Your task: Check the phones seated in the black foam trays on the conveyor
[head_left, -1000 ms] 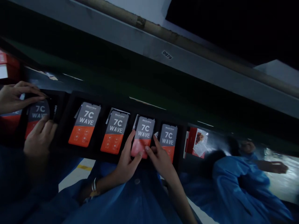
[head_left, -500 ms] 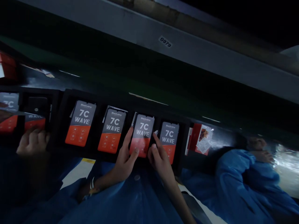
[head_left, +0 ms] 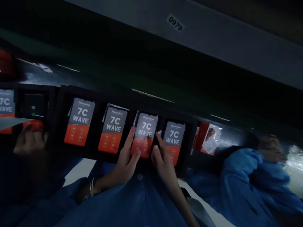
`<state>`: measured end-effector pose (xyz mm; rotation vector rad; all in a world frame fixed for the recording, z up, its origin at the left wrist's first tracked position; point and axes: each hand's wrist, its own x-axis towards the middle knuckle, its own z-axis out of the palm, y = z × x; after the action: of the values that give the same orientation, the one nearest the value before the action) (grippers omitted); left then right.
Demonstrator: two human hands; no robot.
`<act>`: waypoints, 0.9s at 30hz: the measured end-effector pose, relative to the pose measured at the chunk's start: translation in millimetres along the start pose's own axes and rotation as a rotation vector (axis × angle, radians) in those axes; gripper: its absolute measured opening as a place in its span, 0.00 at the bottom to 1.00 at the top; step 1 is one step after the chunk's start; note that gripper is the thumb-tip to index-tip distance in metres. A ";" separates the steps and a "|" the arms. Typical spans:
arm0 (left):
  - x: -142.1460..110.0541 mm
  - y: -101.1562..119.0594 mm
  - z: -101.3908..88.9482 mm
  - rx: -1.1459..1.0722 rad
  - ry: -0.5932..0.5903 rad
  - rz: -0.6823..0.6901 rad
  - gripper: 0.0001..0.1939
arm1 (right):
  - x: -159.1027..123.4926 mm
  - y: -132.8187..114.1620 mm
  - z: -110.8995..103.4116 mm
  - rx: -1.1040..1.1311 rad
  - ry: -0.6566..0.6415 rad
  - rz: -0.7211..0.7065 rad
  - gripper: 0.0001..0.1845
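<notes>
In the head view, a smartphone (head_left: 145,134) with a grey and orange "Blackview 7C WAVE" cover sheet lies in a dark tray (head_left: 94,156). My left hand (head_left: 126,160) grips its lower left side, thumb on the orange part and index finger along the edge. At the lower right, my right hand (head_left: 164,159) rests between this phone and a neighbouring smartphone (head_left: 175,135), index finger stretched out and thumb slightly apart. A small white piece sits by that fingertip. Two more smartphones, one left (head_left: 79,121) and one nearer (head_left: 113,129), lie in the same tray.
A second tray with phones stands at left, where a co-worker's hand (head_left: 30,138) touches an orange cover. Right of my tray is a red box (head_left: 208,138) with white labels. Beyond sits a person in blue sleeves (head_left: 243,170). A beam (head_left: 213,41) marked "0979" crosses above.
The view has shifted slightly. My hands keep their places by the same phone. At left, the co-worker's orange cover has moved lower, and a green light shows on the dark device.
</notes>
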<state>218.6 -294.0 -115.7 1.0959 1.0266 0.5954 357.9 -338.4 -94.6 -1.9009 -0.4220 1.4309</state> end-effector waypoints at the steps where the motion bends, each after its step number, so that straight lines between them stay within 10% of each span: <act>1: 0.0 0.5 0.3 0.007 -0.005 0.005 0.30 | -0.4 -0.6 0.2 -0.018 0.003 -0.005 0.34; 27: -0.2 -2.6 1.7 0.077 -0.013 0.054 0.32 | -0.9 -4.6 1.8 -0.060 -0.021 0.014 0.36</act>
<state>219.8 -295.9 -117.9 1.1968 1.0176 0.5959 356.7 -335.1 -91.0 -1.9411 -0.4669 1.4637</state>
